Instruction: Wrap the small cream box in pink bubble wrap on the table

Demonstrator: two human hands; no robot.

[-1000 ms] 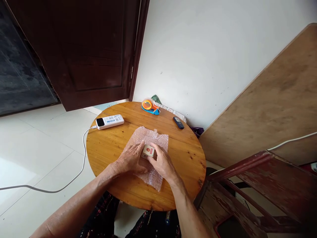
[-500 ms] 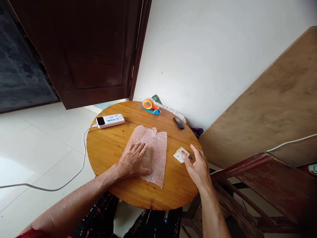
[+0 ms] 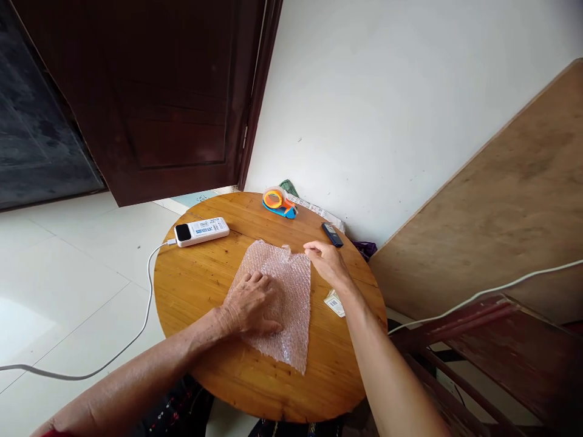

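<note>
Our left hand (image 3: 252, 301) lies flat, fingers spread, on the bubble wrap sheet (image 3: 277, 297); our right hand (image 3: 325, 261), grip now empty and loosely open, reaches its far corner, having set the small box (image 3: 334, 302) on the tabletop (image 3: 200, 285).

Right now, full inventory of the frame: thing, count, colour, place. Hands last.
round table: 1, orange-brown wood, centre.
bubble wrap: 1 sheet, clear pinkish, flat on the table's middle.
small box: 1, whitish with a barcode, on the table right of the wrap, partly hidden by the right wrist.
power bank: 1, white with a dark end, table's far left.
cable: 1, white, from the power bank down across the floor.
tape dispenser: 1, orange and blue, table's far edge.
dark small device: 1, black, far right of the table.
door: 1, dark brown, behind.
wooden board: 1, light brown, leaning on the right.
left hand: flat on the wrap.
right hand: fingertips at the wrap's far right corner.
</note>
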